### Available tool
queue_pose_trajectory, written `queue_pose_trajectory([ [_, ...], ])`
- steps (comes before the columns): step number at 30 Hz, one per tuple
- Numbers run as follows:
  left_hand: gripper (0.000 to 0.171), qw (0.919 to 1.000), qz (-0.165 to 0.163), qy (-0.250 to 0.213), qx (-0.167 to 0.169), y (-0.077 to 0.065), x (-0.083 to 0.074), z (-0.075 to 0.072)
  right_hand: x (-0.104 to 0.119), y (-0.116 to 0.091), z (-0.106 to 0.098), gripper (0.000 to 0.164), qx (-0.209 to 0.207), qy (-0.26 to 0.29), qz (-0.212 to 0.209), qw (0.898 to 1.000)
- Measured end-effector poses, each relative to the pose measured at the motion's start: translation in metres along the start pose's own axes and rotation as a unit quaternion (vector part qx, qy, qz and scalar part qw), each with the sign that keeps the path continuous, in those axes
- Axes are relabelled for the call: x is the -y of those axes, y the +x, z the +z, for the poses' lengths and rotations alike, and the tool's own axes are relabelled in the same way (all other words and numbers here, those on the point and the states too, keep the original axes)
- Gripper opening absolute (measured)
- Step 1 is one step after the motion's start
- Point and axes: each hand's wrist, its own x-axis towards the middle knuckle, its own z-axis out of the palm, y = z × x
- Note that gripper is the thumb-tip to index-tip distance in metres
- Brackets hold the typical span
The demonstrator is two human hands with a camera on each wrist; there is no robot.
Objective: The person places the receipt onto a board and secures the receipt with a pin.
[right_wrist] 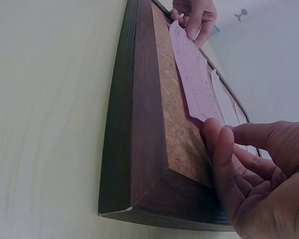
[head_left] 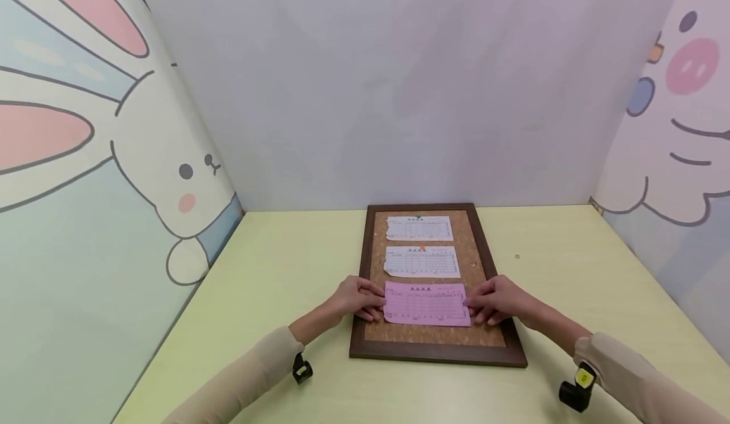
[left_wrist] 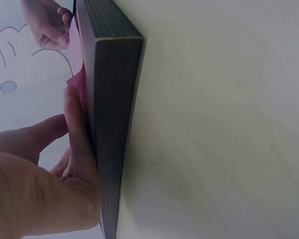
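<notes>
A pink printed form point(head_left: 426, 304) lies over the lower part of a framed cork board point(head_left: 436, 352). At its left edge my left hand point(head_left: 357, 298) pinches the paper. My right hand point(head_left: 500, 300) pinches the right edge between thumb and fingers. In the right wrist view, the pink form point(right_wrist: 192, 74) stretches between both hands, slightly lifted at the near corner. Above it on the board are two white printed forms, a middle one point(head_left: 422, 263) with an orange pin point(head_left: 422, 247) and an upper one point(head_left: 419, 229) with a dark pin point(head_left: 419, 217) at its top.
The board lies on a pale yellow table point(head_left: 285, 253), its far end near a whitish back wall point(head_left: 371, 94). Side panels carry a cartoon rabbit point(head_left: 165, 177) and a pink-nosed animal point(head_left: 684, 113). A small round spot point(head_left: 517, 256) shows on the table right of the board.
</notes>
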Motion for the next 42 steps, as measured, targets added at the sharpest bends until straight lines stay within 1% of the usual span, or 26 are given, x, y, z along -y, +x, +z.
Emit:
queue_pose_trajectory([
  [5,0.020,0.9997,-0.002,0.003,-0.024,-0.004,-0.001,0.003,0.001,0.002,0.001,0.025,-0.001,-0.014,-0.003,1.000],
  [10,0.018,0.9994,0.002,0.012,-0.033,-0.008,-0.004,0.003,0.001,0.003,0.002,0.027,-0.004,-0.018,-0.003,1.000],
  [15,0.019,0.9994,0.011,0.016,-0.029,-0.008,-0.003,0.004,-0.002,0.004,0.004,0.027,-0.010,-0.016,-0.001,1.000],
  [19,0.020,0.9992,0.017,0.022,-0.028,-0.009,-0.003,0.004,-0.002,0.004,0.007,0.033,-0.016,-0.007,0.006,1.000],
  [22,0.020,0.9986,0.023,0.036,-0.030,-0.010,-0.005,0.005,-0.002,0.004,0.008,0.037,-0.016,0.006,0.007,1.000],
  [26,0.020,0.9979,0.025,0.051,-0.032,-0.010,-0.007,0.005,-0.001,0.003,0.009,0.037,-0.015,0.014,0.002,1.000],
  [31,0.020,0.9978,0.029,0.055,-0.024,-0.009,-0.007,0.004,-0.001,0.004,0.009,0.031,-0.021,0.001,-0.002,1.000],
  [35,0.018,0.9958,0.040,0.079,-0.021,-0.009,-0.007,0.002,-0.001,0.005,0.009,0.027,-0.024,-0.013,-0.004,1.000],
  [39,0.017,0.9936,0.046,0.101,-0.021,-0.007,-0.009,0.001,0.000,0.005,0.008,0.028,-0.022,-0.019,-0.006,1.000],
  [42,0.018,0.9934,0.044,0.105,-0.013,-0.006,-0.010,0.002,0.001,0.001,0.006,0.032,-0.027,-0.024,-0.007,0.999],
])
